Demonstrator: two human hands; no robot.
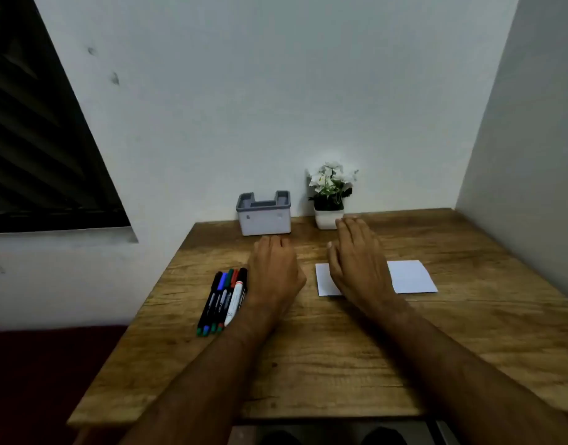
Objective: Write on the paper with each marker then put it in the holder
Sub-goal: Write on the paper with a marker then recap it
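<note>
A wooden table with a brown grained top [308,354] stands against a pale wall, and both bare forearms reach out over it from the near edge. The left hand [273,273] is held palm down, fingers straight and close together, holding nothing; whether it rests on the wood or hangs just above it cannot be told. The right hand [356,261] is likewise flat and open with fingers extended and empty, stretched over the left part of a white rectangular sheet of paper [408,277], which lies flat on the right half of the table. Just left of the left wrist lies a tight row of felt-tip markers [223,300] side by side on the wood, caps pointing far — a black-capped one on the left, then blue, green and red caps, and a thicker white-barrelled marker with a black cap nearest the wrist. At the far edge, against the wall, sits a grey-and-white plastic holder with a notched rim [264,215], just beyond the left fingertips; no marker shows in it. To its right stands a small white square pot with white flowers and green leaves [329,200] — its near side partly hidden behind the right fingertips. A dark slatted window shutter [35,139] fills the far left.
</note>
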